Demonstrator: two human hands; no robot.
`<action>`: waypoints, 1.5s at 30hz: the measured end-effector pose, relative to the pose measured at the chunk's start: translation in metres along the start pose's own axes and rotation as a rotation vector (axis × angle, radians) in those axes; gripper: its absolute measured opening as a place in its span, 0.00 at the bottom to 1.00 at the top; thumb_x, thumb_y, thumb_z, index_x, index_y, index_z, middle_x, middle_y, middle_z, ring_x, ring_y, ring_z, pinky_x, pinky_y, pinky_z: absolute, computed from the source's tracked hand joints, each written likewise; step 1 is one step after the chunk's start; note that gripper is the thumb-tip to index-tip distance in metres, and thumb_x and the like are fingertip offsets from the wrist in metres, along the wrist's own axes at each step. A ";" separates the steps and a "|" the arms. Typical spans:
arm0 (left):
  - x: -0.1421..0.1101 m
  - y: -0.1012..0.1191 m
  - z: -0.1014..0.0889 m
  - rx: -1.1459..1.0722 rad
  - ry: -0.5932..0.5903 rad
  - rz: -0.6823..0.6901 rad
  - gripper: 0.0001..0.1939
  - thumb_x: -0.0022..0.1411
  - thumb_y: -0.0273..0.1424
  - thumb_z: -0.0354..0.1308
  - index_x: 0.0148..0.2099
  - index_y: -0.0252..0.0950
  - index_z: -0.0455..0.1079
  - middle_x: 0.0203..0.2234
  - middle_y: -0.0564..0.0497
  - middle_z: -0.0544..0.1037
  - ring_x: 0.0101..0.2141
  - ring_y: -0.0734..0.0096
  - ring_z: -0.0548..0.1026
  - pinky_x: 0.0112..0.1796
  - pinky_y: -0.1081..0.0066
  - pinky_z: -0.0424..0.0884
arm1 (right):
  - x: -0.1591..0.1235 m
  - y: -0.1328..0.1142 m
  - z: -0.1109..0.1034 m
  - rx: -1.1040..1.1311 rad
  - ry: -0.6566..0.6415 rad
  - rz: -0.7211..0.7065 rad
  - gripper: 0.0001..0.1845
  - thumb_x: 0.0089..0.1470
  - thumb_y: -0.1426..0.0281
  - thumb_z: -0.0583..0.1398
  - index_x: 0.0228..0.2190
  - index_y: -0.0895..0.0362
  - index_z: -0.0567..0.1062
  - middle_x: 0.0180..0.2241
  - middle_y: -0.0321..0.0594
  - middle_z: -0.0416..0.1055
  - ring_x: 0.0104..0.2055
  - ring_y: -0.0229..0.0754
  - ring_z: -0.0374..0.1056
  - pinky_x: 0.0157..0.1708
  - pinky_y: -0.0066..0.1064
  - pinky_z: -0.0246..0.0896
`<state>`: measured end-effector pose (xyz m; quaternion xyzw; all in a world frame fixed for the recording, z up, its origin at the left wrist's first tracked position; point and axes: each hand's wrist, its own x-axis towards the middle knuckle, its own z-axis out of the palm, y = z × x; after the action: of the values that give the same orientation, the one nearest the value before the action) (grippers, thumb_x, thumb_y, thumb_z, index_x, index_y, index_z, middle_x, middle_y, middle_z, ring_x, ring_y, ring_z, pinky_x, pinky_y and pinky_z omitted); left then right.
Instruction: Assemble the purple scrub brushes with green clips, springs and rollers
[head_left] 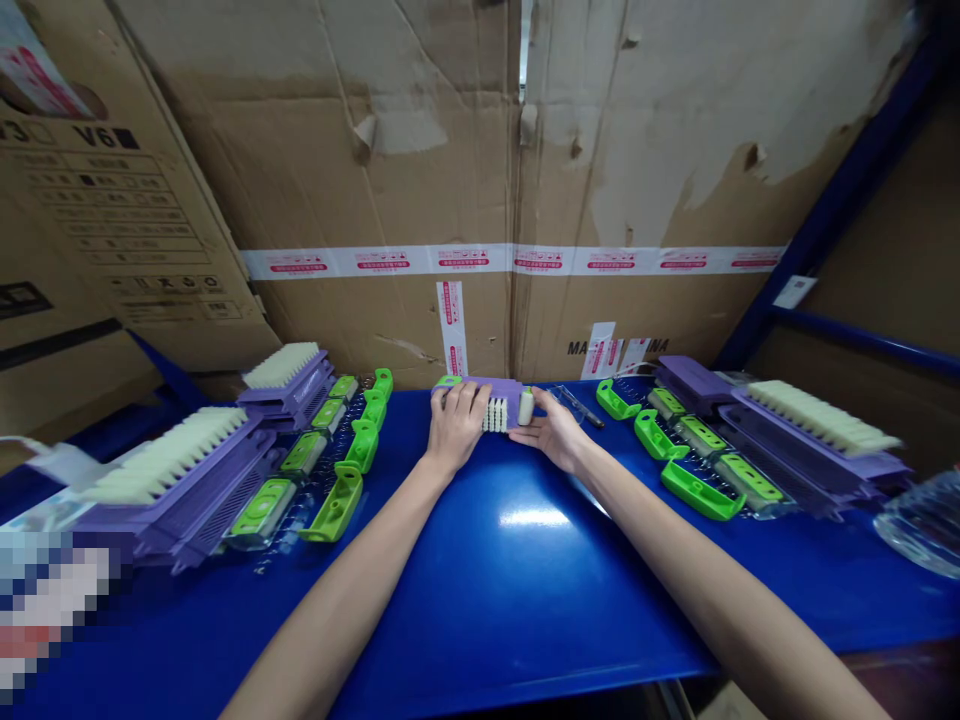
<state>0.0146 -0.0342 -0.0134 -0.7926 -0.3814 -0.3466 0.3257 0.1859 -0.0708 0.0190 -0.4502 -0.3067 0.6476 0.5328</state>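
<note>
My left hand (451,435) is closed over the left part of a purple brush piece (511,389) at the back middle of the table. Rows of pale bristles (495,415) show beside its fingers. A bit of green plastic (448,381) shows at the left end, partly behind that hand. On the right, my right hand (556,430) holds a small pale block with a green top (526,405) between thumb and fingers, close against the brush piece's right end. Whether the block touches the brush piece, I cannot tell.
Stacked purple brush bodies (202,460) and a row of green handles (364,445) lie left. More brush bodies (817,420) and green handles (694,490) lie right. Behind my right hand is a dark pen-like tool (589,412). Cardboard (390,190) walls the back of the blue table (480,600).
</note>
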 end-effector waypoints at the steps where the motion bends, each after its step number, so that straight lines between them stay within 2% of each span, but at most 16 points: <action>1: 0.000 0.000 0.000 -0.018 -0.022 -0.020 0.20 0.61 0.27 0.49 0.55 0.32 0.65 0.46 0.37 0.72 0.48 0.53 0.67 0.48 0.54 0.59 | 0.000 0.000 0.000 -0.011 -0.005 -0.005 0.18 0.58 0.57 0.52 0.44 0.56 0.66 0.28 0.43 0.75 0.28 0.43 0.73 0.38 0.40 0.70; 5: -0.001 -0.001 0.000 -0.096 -0.097 -0.052 0.21 0.60 0.28 0.50 0.57 0.36 0.64 0.48 0.37 0.71 0.49 0.52 0.66 0.48 0.53 0.59 | 0.000 -0.001 -0.004 -0.082 -0.014 0.004 0.23 0.58 0.53 0.52 0.45 0.58 0.67 0.29 0.48 0.75 0.30 0.45 0.73 0.38 0.42 0.70; 8: 0.000 0.000 -0.001 -0.096 -0.099 -0.049 0.22 0.60 0.28 0.51 0.56 0.35 0.64 0.48 0.37 0.70 0.49 0.51 0.66 0.48 0.53 0.59 | 0.000 0.000 -0.005 -0.131 -0.034 0.004 0.26 0.56 0.50 0.53 0.44 0.59 0.68 0.32 0.50 0.75 0.33 0.45 0.74 0.37 0.41 0.71; 10: 0.001 0.001 -0.001 -0.083 -0.092 -0.046 0.22 0.59 0.28 0.52 0.56 0.34 0.65 0.47 0.37 0.71 0.49 0.51 0.67 0.47 0.54 0.60 | -0.001 0.002 -0.002 -0.196 -0.010 -0.054 0.28 0.55 0.49 0.54 0.46 0.58 0.68 0.36 0.50 0.75 0.33 0.45 0.74 0.35 0.40 0.71; 12: 0.002 0.001 -0.002 -0.073 -0.090 -0.056 0.22 0.59 0.27 0.53 0.56 0.34 0.65 0.47 0.37 0.71 0.48 0.52 0.67 0.47 0.54 0.60 | -0.002 0.007 0.001 -0.326 0.070 -0.189 0.30 0.53 0.50 0.55 0.50 0.56 0.67 0.41 0.49 0.74 0.35 0.45 0.73 0.33 0.39 0.71; 14: 0.002 -0.001 -0.002 -0.065 -0.096 -0.084 0.22 0.58 0.27 0.55 0.56 0.35 0.65 0.47 0.37 0.71 0.48 0.51 0.67 0.47 0.54 0.60 | -0.003 0.009 0.004 -0.488 0.182 -0.394 0.30 0.52 0.52 0.57 0.52 0.55 0.67 0.44 0.47 0.73 0.38 0.45 0.72 0.36 0.38 0.70; 17: 0.002 -0.004 -0.003 -0.048 -0.115 -0.159 0.26 0.55 0.28 0.59 0.57 0.34 0.64 0.48 0.36 0.70 0.47 0.50 0.67 0.47 0.53 0.61 | -0.005 0.005 -0.001 -0.649 0.363 -0.714 0.25 0.56 0.54 0.52 0.46 0.58 0.73 0.37 0.44 0.75 0.38 0.44 0.71 0.41 0.36 0.66; 20: 0.001 -0.007 -0.004 -0.037 -0.131 -0.231 0.30 0.52 0.28 0.62 0.58 0.33 0.62 0.48 0.35 0.69 0.46 0.48 0.67 0.46 0.52 0.62 | -0.008 -0.006 -0.015 -0.829 0.525 -0.875 0.24 0.59 0.56 0.48 0.38 0.58 0.76 0.28 0.42 0.74 0.31 0.43 0.69 0.36 0.33 0.64; 22: 0.001 -0.008 -0.004 -0.034 -0.140 -0.238 0.31 0.51 0.29 0.63 0.58 0.33 0.61 0.48 0.35 0.69 0.46 0.48 0.67 0.45 0.52 0.62 | -0.008 -0.012 -0.026 -1.091 0.601 -0.880 0.20 0.57 0.59 0.50 0.39 0.58 0.76 0.27 0.43 0.73 0.32 0.45 0.69 0.37 0.35 0.63; 25: 0.001 -0.007 -0.005 -0.035 -0.145 -0.221 0.32 0.51 0.29 0.63 0.58 0.32 0.61 0.49 0.35 0.69 0.46 0.47 0.67 0.45 0.52 0.62 | -0.008 -0.015 -0.040 -1.499 0.673 -0.768 0.22 0.54 0.60 0.55 0.45 0.61 0.73 0.36 0.55 0.73 0.41 0.56 0.68 0.40 0.43 0.61; 28: 0.001 -0.007 -0.004 -0.048 -0.136 -0.232 0.33 0.51 0.29 0.63 0.59 0.33 0.60 0.48 0.34 0.69 0.47 0.47 0.66 0.45 0.52 0.62 | -0.007 -0.012 -0.048 -1.664 0.653 -0.623 0.29 0.51 0.60 0.59 0.51 0.64 0.67 0.41 0.64 0.70 0.45 0.63 0.66 0.41 0.50 0.59; 30: 0.001 -0.007 -0.004 -0.051 -0.123 -0.246 0.33 0.51 0.30 0.63 0.59 0.33 0.59 0.48 0.35 0.69 0.46 0.47 0.67 0.45 0.52 0.62 | -0.005 -0.009 -0.050 -1.673 0.605 -0.588 0.30 0.50 0.64 0.60 0.53 0.62 0.64 0.40 0.62 0.71 0.46 0.62 0.66 0.43 0.50 0.59; 33: 0.000 -0.007 -0.004 -0.035 -0.104 -0.256 0.34 0.51 0.30 0.64 0.59 0.34 0.59 0.48 0.35 0.68 0.46 0.47 0.67 0.44 0.52 0.63 | -0.002 -0.008 -0.049 -1.596 0.520 -0.626 0.30 0.50 0.68 0.59 0.55 0.59 0.62 0.40 0.56 0.72 0.46 0.57 0.67 0.44 0.47 0.59; 39: 0.001 -0.007 -0.005 -0.032 -0.100 -0.245 0.33 0.51 0.30 0.64 0.59 0.32 0.60 0.48 0.34 0.68 0.47 0.46 0.66 0.45 0.52 0.63 | -0.002 -0.010 -0.038 -1.054 0.277 -0.767 0.37 0.48 0.66 0.59 0.59 0.57 0.57 0.38 0.43 0.73 0.38 0.45 0.70 0.41 0.38 0.65; 42: 0.001 -0.007 -0.005 -0.052 -0.107 -0.217 0.32 0.51 0.30 0.63 0.59 0.34 0.60 0.48 0.34 0.68 0.47 0.47 0.66 0.46 0.52 0.62 | -0.003 -0.009 -0.034 -0.832 0.214 -0.764 0.39 0.47 0.64 0.61 0.59 0.55 0.57 0.37 0.41 0.73 0.39 0.44 0.71 0.40 0.38 0.67; 45: 0.001 -0.006 -0.004 -0.066 -0.135 -0.163 0.31 0.51 0.30 0.62 0.59 0.35 0.61 0.49 0.35 0.68 0.47 0.48 0.67 0.47 0.51 0.62 | 0.000 -0.007 -0.033 -0.683 0.164 -0.755 0.40 0.46 0.62 0.62 0.58 0.55 0.57 0.38 0.42 0.73 0.40 0.44 0.72 0.44 0.40 0.67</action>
<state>0.0085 -0.0337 -0.0092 -0.7909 -0.4539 -0.3302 0.2437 0.2186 -0.0720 0.0117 -0.5057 -0.5990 0.2357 0.5744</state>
